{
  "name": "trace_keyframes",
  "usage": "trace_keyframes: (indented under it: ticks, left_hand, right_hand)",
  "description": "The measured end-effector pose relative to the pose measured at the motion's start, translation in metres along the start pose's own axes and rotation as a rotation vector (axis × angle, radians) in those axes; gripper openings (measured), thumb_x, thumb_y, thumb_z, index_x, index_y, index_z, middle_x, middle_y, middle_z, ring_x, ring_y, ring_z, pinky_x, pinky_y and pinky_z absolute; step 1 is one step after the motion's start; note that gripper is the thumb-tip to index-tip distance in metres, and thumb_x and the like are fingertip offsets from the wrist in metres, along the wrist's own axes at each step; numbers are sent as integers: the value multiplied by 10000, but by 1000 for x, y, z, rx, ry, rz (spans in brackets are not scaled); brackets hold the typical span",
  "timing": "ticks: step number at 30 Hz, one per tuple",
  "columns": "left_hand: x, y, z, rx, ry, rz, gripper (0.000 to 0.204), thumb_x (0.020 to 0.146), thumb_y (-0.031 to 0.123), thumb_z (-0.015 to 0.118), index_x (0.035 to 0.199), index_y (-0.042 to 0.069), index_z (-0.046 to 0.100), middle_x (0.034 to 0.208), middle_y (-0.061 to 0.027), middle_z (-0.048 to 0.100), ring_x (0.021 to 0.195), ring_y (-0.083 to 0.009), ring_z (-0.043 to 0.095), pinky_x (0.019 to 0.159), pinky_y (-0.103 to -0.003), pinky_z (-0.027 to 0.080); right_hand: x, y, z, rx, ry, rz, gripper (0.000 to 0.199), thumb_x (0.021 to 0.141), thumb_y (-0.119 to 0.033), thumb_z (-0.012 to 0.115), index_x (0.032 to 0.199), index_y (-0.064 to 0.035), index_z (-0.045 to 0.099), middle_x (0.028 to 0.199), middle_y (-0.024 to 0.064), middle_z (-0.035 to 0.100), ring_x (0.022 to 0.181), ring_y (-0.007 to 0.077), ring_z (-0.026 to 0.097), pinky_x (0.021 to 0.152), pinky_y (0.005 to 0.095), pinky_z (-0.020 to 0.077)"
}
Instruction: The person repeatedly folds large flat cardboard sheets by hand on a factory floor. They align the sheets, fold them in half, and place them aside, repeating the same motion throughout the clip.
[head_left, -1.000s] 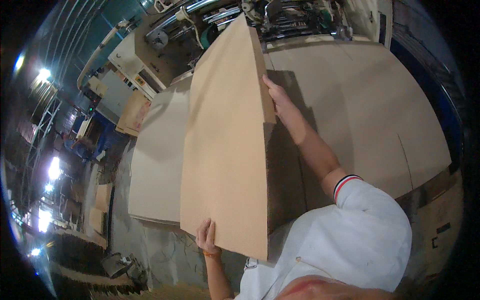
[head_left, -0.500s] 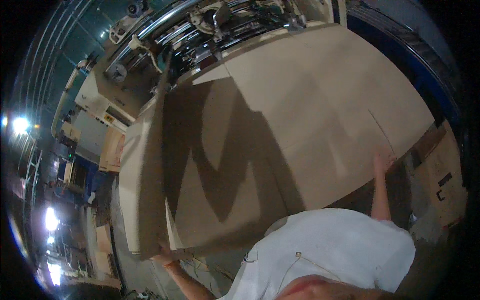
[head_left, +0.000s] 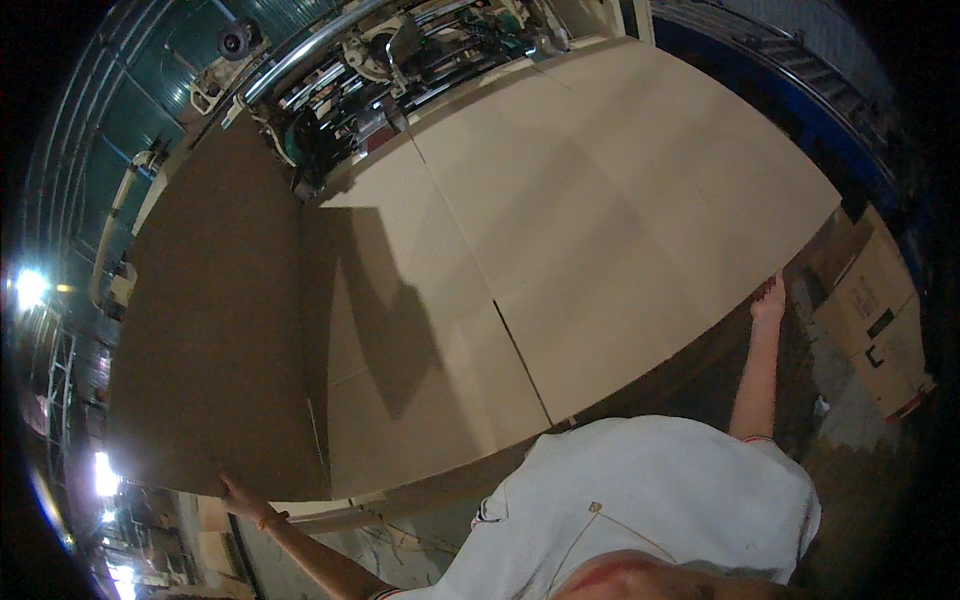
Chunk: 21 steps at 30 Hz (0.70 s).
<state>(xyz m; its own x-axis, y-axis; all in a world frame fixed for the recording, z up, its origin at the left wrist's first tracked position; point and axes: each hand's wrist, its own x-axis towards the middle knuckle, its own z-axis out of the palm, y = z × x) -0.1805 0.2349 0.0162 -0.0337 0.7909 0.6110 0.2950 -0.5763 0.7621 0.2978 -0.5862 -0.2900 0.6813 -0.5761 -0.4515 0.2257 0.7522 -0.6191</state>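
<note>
A large creased cardboard sheet (head_left: pixel 600 220) spreads across the view in front of me, with slots cut at its creases. Its left panel (head_left: pixel 210 320) is tilted up along a fold and lies in shade. My left hand (head_left: pixel 242 498) grips the near edge of that raised panel, a finger showing on its face. At the near right edge of the sheet, my right hand (head_left: pixel 768 300) is closed on the border, its fingertips partly hidden.
Beyond the sheet stands a machine (head_left: pixel 390 60) with metal bars and rollers. A blue frame (head_left: pixel 800 110) with a roller track runs along the far right. A printed cardboard piece (head_left: pixel 880 320) lies low on the right, near grey floor (head_left: pixel 850 415).
The left panel has swung outward to the left, and my left hand has moved left with it. My right hand has gone from resting on the sheet to gripping its near edge.
</note>
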Motion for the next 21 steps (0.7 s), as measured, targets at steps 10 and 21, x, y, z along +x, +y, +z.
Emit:
trace_keyframes:
  ticks: [10, 21]
  left_hand:
    - [-91, 77, 21, 359, 89, -147, 439, 957, 315, 501, 1193, -34, 625, 1083, -170, 664, 905, -241, 622, 811, -399, 503]
    - [-56, 15, -4, 64, 115, 774, 258, 869, 176, 659, 952, -66, 695, 875, -149, 706, 736, -218, 628, 701, -359, 491]
  right_hand:
    - [15, -47, -19, -479, -290, -83, 639, 781, -219, 750, 1316, 15, 489, 1343, 102, 505, 1223, 225, 465, 1040, 354, 350]
    - [-63, -34, -103, -310, -159, -13, 461, 825, -200, 674, 1230, -2, 578, 1282, 82, 561, 1187, 240, 507, 1034, 348, 368]
